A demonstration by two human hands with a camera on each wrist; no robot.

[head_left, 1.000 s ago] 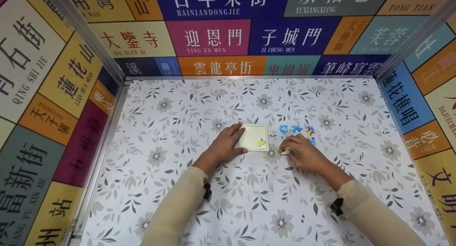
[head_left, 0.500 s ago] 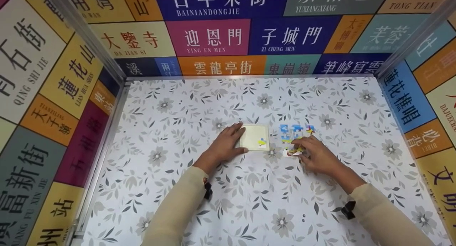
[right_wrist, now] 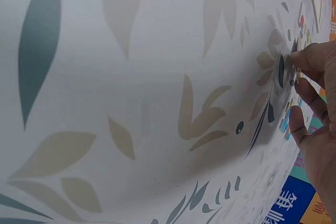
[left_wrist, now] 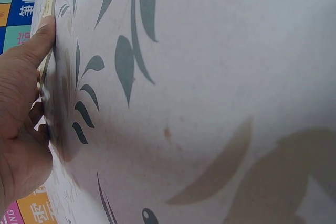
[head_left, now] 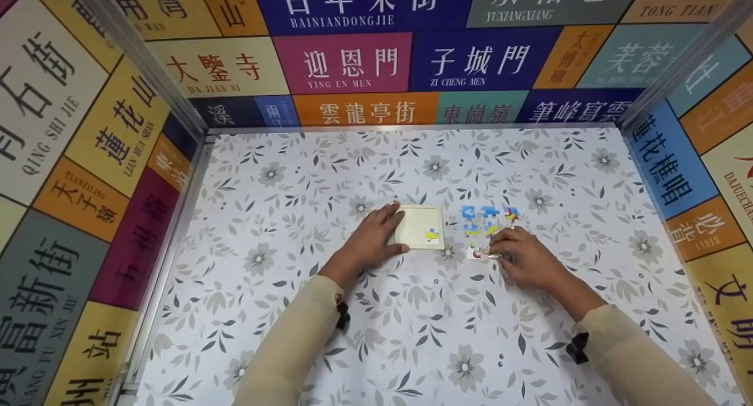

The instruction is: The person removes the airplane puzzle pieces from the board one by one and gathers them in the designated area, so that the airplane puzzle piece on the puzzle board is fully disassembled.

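Observation:
A shallow cream puzzle tray (head_left: 416, 225) lies mid-table, with one yellow and blue jigsaw piece (head_left: 432, 235) at its lower right. My left hand (head_left: 376, 235) holds the tray's left side, thumb at the near edge and fingers at the far corner. To the right of the tray, my right hand (head_left: 523, 256) pinches a small jigsaw piece (head_left: 494, 254) low over the table. Its fingers hide much of that piece. Beside it lies a white piece with red (head_left: 473, 252). In the right wrist view, thumb and fingertips (right_wrist: 300, 59) come together close above the cloth.
Several blue and yellow jigsaw pieces (head_left: 479, 213) are laid in rows beyond the right hand, one with a red and yellow figure (head_left: 510, 214). A floral cloth (head_left: 329, 170) covers the table. Panels with printed street names (head_left: 353, 62) enclose its back and sides.
My right hand has shifted rightward and slightly toward me, uncovering more of the loose pieces and the white one. My left hand and the tray have stayed in place.

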